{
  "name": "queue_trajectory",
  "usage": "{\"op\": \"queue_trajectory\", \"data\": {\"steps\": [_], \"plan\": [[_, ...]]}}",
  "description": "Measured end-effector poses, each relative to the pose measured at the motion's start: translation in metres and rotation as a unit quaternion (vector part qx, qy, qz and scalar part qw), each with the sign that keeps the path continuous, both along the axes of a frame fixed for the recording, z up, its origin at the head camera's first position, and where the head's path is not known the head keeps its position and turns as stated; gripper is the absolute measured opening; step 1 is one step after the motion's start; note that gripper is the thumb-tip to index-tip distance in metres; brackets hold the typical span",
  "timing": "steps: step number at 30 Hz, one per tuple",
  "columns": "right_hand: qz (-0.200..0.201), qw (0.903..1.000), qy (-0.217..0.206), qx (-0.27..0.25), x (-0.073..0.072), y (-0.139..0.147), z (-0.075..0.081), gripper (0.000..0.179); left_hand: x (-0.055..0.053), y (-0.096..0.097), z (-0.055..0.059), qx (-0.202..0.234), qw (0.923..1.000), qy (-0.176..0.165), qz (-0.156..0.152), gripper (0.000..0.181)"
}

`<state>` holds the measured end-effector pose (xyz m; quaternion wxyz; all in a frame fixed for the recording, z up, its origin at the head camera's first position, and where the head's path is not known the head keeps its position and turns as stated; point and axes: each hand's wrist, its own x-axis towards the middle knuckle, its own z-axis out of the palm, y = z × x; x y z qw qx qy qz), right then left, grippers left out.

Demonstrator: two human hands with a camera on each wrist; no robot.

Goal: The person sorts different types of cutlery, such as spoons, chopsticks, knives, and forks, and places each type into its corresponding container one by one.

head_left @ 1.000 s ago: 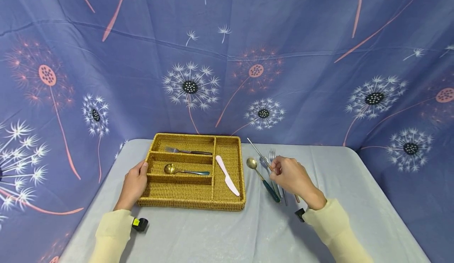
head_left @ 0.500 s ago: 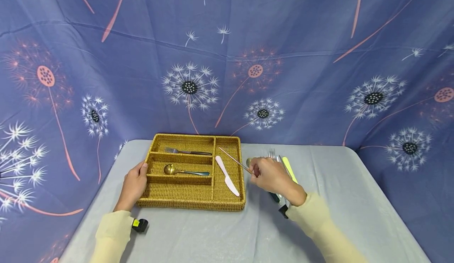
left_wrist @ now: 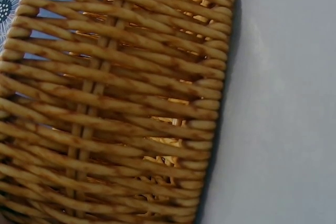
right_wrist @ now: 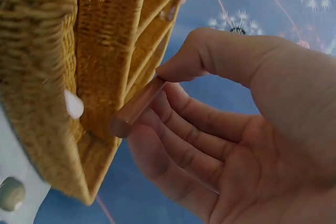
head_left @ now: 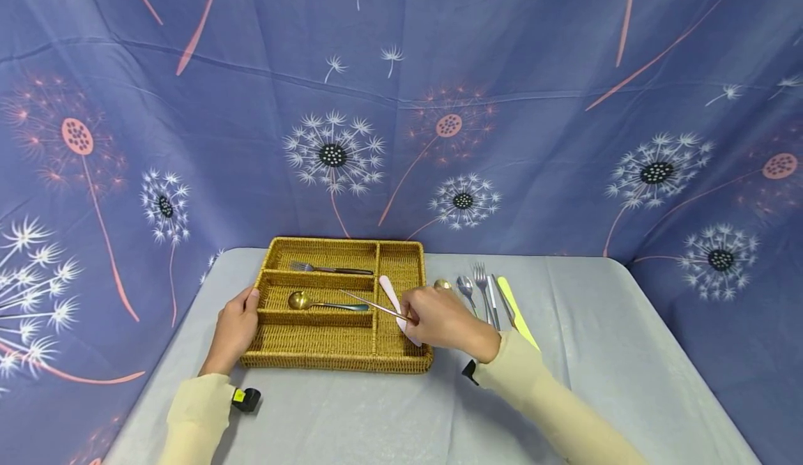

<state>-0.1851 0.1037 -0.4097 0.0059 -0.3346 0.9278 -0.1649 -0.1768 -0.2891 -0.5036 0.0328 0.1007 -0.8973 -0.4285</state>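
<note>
A woven cutlery tray [head_left: 335, 362] with several compartments stands on the table. At its left wall, my left hand [head_left: 232, 331] holds the rim; the left wrist view shows the outer weave [left_wrist: 115, 98]. My right hand [head_left: 439, 317] is over the tray's right compartment, pinching a slim metal chopstick [head_left: 370, 302] between thumb and fingers. Its copper-coloured end [right_wrist: 137, 108] shows in the right wrist view, and its thin tip points left across the divider. Beneath the hand lies a pink knife [head_left: 389, 291], partly hidden. A dark-handled fork [head_left: 332, 269] and a gold spoon [head_left: 301, 300] lie in separate left compartments.
Right of the tray lie a gold spoon [head_left: 442, 284], a silver spoon [head_left: 465, 286], a silver fork [head_left: 481, 280], a yellow-handled knife [head_left: 514, 308] and other slim cutlery. A dandelion-patterned cloth [head_left: 533, 116] hangs behind the table [head_left: 351, 416].
My right hand has carried the chopstick leftward from above the loose cutlery to over the tray's right compartment. The yellow-handled knife has come into view. My left hand stays at the tray.
</note>
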Motion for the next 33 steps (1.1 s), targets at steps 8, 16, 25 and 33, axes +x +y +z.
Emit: {"op": "queue_trajectory", "data": {"steps": [8,16,25,33], "plan": [[0.051,0.9985,0.002,0.021,-0.002,-0.03,0.001,0.016,-0.001,-0.001,0.0,-0.001,1.0,-0.009,-0.001,0.064],[0.08,0.9955,-0.022,0.045,-0.002,-0.061,-0.003,0.043,-0.001,-0.001,0.002,0.002,0.9999,-0.016,-0.003,0.065],[0.103,0.9931,-0.011,0.054,-0.006,-0.084,-0.008,0.052,0.0,0.001,0.0,0.002,1.0,-0.002,-0.001,0.064],[0.121,0.9866,0.02,0.108,-0.005,-0.103,-0.014,0.052,0.001,0.0,0.0,0.003,1.0,0.0,-0.003,0.063]]}}
